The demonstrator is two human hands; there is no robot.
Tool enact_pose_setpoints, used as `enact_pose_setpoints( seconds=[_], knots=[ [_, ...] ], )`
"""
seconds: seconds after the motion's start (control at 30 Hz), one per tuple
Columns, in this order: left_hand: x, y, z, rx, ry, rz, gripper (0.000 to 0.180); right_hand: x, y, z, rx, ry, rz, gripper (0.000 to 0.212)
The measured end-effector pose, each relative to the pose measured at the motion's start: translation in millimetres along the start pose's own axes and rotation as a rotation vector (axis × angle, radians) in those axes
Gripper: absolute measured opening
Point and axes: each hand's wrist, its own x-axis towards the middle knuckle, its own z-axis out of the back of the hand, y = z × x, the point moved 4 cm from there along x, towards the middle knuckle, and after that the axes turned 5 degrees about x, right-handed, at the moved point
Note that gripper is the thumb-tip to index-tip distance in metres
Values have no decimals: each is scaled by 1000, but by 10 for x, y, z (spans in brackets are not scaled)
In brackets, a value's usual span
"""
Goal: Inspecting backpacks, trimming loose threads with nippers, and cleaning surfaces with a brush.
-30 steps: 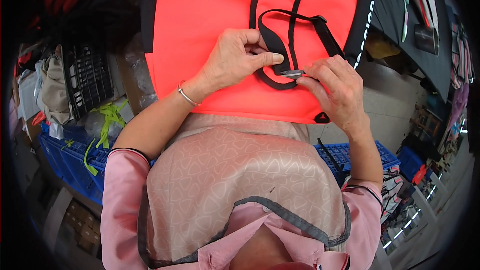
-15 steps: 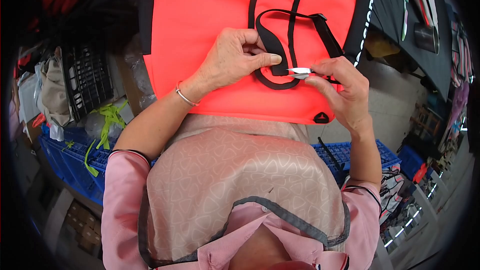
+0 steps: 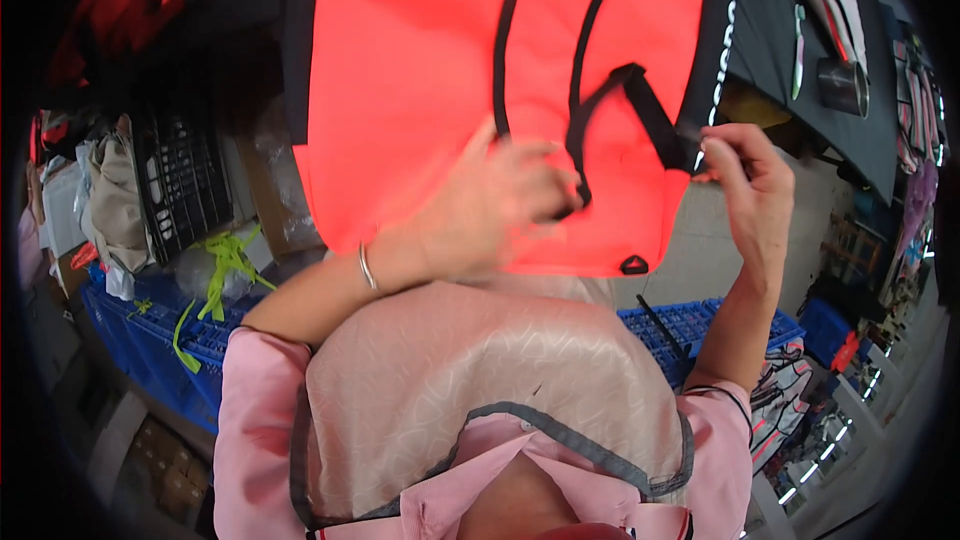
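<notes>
A bright coral-red bag (image 3: 410, 90) with black sides and black piping lies in front of me. My left hand (image 3: 500, 195) is over its lower middle, smeared by motion. The curled fingertips are beside the loose end of a black webbing strap (image 3: 655, 120), and whether they grip it is unclear. At the bag's right edge my right hand (image 3: 750, 165) is closed in a pinch. It holds the small thread snips (image 3: 690, 134), now only a blurred grey shape by the strap's outer end.
Blue plastic crates (image 3: 150, 340) stand at both sides below the bag. Yellow-green strips (image 3: 225, 265) and a black crate (image 3: 185, 180) are on the left. A dark surface at upper right bears a metal cup (image 3: 843, 86) and a toothbrush (image 3: 798, 52).
My right hand has moved right with the snips, away from the strap's loose end. My left hand has moved lower and blurred, and the strap's loop has dropped.
</notes>
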Motion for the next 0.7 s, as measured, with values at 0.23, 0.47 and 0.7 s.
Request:
enact_pose_setpoints(
  seconds=[0.23, 0.47, 0.7],
  knots=[
    [-97, -206, -251, -319, 232, -230, 44, 562, 134, 53, 311, -222, 44, 42],
    [369, 116, 249, -535, 553, -10, 31, 1552, 678, -231, 483, -239, 258, 16],
    [1026, 573, 758, 751, -508, -133, 31, 2241, 1048, -372, 511, -264, 319, 20]
  ],
)
